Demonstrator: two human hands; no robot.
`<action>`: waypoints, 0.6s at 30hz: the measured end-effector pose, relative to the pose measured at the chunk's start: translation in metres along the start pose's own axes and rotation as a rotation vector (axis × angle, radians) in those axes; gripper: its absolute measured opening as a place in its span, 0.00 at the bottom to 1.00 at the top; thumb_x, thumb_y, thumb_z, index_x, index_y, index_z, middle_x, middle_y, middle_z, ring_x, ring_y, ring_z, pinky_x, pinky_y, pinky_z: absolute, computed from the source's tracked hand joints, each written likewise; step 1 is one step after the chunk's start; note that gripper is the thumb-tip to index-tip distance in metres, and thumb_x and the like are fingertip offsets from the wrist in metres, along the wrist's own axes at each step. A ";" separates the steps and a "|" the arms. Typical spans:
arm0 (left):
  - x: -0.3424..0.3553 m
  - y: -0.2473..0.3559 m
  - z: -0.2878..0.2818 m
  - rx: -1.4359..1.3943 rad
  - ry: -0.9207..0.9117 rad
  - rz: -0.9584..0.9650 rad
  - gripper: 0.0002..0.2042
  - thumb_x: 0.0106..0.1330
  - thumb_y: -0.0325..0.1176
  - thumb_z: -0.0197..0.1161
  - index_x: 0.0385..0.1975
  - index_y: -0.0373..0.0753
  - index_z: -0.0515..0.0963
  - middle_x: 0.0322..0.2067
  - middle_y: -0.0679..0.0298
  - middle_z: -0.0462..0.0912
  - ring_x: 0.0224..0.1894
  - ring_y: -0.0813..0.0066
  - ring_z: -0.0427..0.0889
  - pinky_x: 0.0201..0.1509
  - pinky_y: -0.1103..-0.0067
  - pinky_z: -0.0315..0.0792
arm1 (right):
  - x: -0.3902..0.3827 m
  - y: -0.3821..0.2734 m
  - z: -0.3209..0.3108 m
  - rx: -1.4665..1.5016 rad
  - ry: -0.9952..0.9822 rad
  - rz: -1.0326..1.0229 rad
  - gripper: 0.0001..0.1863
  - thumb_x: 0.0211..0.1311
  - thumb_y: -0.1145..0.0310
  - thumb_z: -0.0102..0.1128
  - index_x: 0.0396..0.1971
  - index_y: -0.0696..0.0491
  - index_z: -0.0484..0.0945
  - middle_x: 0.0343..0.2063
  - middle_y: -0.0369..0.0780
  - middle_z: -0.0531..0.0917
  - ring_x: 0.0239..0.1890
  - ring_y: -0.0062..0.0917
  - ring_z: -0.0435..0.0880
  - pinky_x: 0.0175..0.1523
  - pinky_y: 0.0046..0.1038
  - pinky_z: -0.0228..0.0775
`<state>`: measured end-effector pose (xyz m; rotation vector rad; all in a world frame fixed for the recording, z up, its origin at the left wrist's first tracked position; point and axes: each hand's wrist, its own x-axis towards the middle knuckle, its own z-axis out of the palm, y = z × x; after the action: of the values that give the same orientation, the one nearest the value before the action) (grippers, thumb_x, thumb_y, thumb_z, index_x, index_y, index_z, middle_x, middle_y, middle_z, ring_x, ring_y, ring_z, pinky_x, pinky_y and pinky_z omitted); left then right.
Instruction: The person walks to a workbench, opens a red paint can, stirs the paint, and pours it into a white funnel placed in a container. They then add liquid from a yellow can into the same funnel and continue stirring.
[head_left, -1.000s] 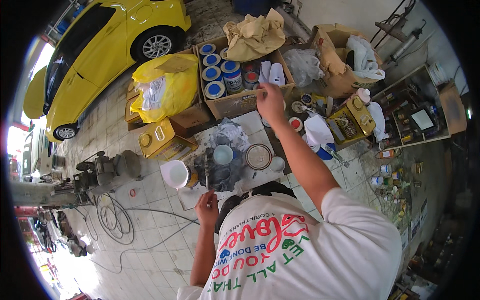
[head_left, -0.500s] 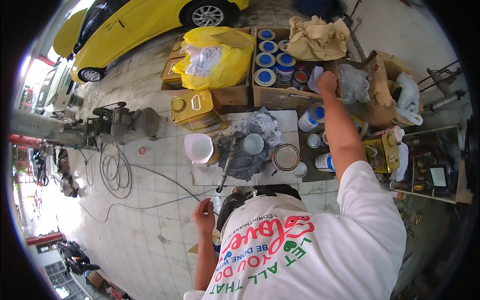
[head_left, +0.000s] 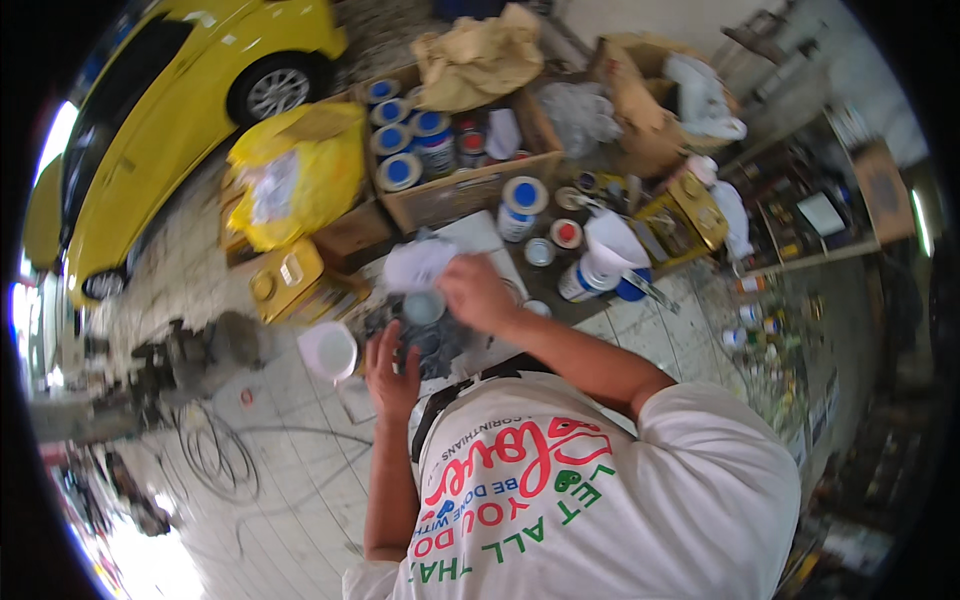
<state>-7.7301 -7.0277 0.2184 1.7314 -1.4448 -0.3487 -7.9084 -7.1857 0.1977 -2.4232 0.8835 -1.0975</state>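
Observation:
My right hand (head_left: 480, 292) is closed on the edge of a white paper piece (head_left: 418, 267) with small dark marks. It holds the paper just above a round translucent cup (head_left: 424, 307) standing on dark grey rags (head_left: 440, 352). My left hand (head_left: 390, 368) is raised beside the cup, its fingers spread and nothing in them. A white plastic tub (head_left: 330, 350) stands left of that hand. Under the rags lies a light cardboard sheet (head_left: 490, 237). My right forearm hides part of a round can near the cup.
Cans with blue lids (head_left: 400, 172) fill a cardboard box (head_left: 470, 192) beyond my hands. A yellow plastic bag (head_left: 295, 175) and a gold tin (head_left: 300, 282) sit left. Right are a white jug-like container (head_left: 612, 245), a gold tin (head_left: 680, 215) and a shelf unit (head_left: 800, 225).
My right hand has come back from the box toward the cup, bringing the white paper. My left hand has risen to the cup with fingers spread. The view has shifted right.

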 end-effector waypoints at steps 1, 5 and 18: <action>0.012 0.000 0.004 0.052 -0.032 0.048 0.22 0.61 0.24 0.71 0.57 0.38 0.81 0.55 0.49 0.80 0.53 0.52 0.81 0.56 0.64 0.77 | -0.021 -0.005 0.015 -0.070 -0.079 0.001 0.02 0.57 0.69 0.65 0.28 0.47 0.85 0.32 0.37 0.81 0.43 0.35 0.79 0.49 0.41 0.67; 0.034 -0.035 0.024 0.196 -0.327 0.208 0.27 0.57 0.26 0.73 0.60 0.47 0.81 0.67 0.48 0.71 0.63 0.44 0.74 0.65 0.61 0.72 | -0.065 -0.009 0.033 -0.100 -0.298 0.086 0.05 0.60 0.66 0.63 0.28 0.47 0.85 0.34 0.34 0.82 0.48 0.30 0.78 0.55 0.37 0.64; 0.037 -0.057 0.043 0.401 -0.392 0.310 0.19 0.48 0.28 0.78 0.43 0.45 0.88 0.69 0.56 0.70 0.66 0.46 0.71 0.67 0.56 0.69 | -0.149 -0.015 -0.066 0.001 0.289 0.414 0.06 0.57 0.73 0.71 0.35 0.52 0.84 0.36 0.39 0.84 0.41 0.37 0.82 0.49 0.39 0.74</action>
<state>-7.7092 -7.0797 0.1609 1.7684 -2.1572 -0.2495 -8.0286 -7.0796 0.1661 -1.9758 1.3968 -1.2911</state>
